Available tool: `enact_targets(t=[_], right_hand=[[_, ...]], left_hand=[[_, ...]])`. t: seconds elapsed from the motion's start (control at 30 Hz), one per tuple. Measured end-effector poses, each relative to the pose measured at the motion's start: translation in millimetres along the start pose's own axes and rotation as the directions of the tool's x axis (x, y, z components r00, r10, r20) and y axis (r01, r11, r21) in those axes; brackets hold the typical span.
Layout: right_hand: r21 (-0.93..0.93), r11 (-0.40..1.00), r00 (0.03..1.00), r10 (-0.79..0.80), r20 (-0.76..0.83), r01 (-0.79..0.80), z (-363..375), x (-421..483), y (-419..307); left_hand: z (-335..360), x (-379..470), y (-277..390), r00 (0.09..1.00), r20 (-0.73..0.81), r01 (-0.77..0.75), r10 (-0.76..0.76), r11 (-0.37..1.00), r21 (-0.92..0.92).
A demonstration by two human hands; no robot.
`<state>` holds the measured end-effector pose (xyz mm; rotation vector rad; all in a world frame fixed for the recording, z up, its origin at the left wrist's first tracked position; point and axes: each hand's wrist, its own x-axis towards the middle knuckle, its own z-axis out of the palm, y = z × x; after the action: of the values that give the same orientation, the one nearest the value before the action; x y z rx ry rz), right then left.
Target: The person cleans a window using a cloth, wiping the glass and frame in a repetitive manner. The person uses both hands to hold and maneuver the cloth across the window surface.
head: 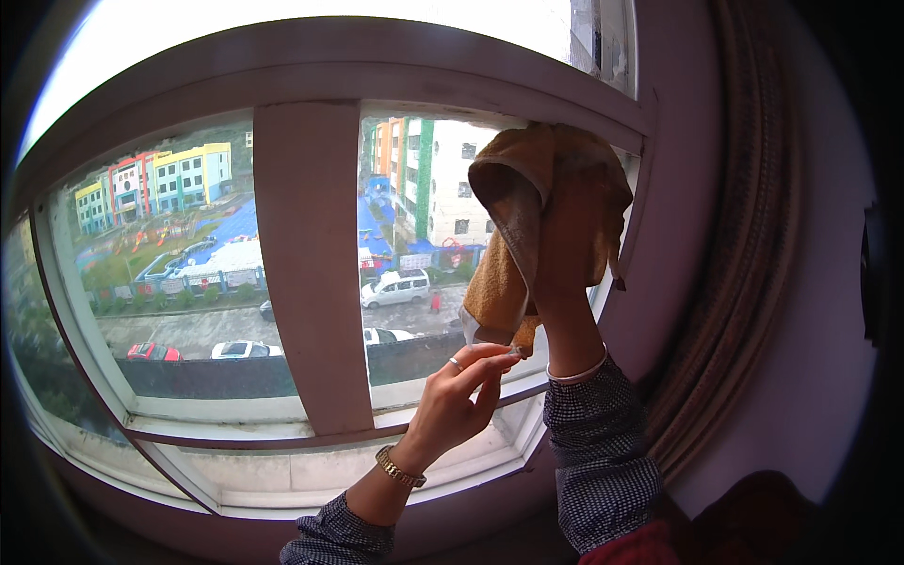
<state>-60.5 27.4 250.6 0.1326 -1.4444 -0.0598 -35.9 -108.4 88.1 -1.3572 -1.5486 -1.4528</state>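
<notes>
A tan terry cloth [494,282] with a pale hem hangs bunched at the upper right corner of the right window pane [438,205]. Raised high, my right hand [568,240] holds it there; cloth drapes on both sides, and the fingertips are hard to make out in shadow. Below, my left hand [455,399], with a ring and a gold-coloured watch [400,467], pinches thumb and fingers together at the cloth's lower edge. Just above those fingers a whitish, see-through flap [469,326] shows at the cloth's lower left corner.
A wide upright [311,268] divides the panes, under a thick crossbar [318,78]. Gathered curtains [734,247] hang along the right wall. A dark red rounded object [756,519] stands at the lower right. Outside are parked cars and colourful buildings.
</notes>
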Motion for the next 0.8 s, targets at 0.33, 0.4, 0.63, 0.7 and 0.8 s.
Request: enact_targets(t=[0.33,0.4,0.63,0.7,0.8], right_hand=[[0.327,0.914,0.971,-0.232,-0.062,0.24,-2,29,-92],[0.473,0.843,0.966,-0.249,-0.074,0.254,-1,30,-82],[0.51,0.857,0.994,-0.102,0.031,0.072,-13,21,-12],[0.456,0.89,1.0,0.001,0.012,-0.006,-19,15,27],[0.264,0.958,0.989,0.132,-0.07,-0.11,-20,6,71]], left_hand=[[-1,0,2,0.999,0.03,-0.014,0.012,0.999,0.05],[0,1,4,1.0,0.018,0.009,-0.009,1.0,0.029],[-3,-5,-2,0.999,0.01,0.031,-0.032,0.997,0.066],[4,-3,-4,1.0,0.015,0.019,-0.02,0.999,0.038],[1,-2,3,1.0,0.01,0.018,-0.018,0.999,0.029]])
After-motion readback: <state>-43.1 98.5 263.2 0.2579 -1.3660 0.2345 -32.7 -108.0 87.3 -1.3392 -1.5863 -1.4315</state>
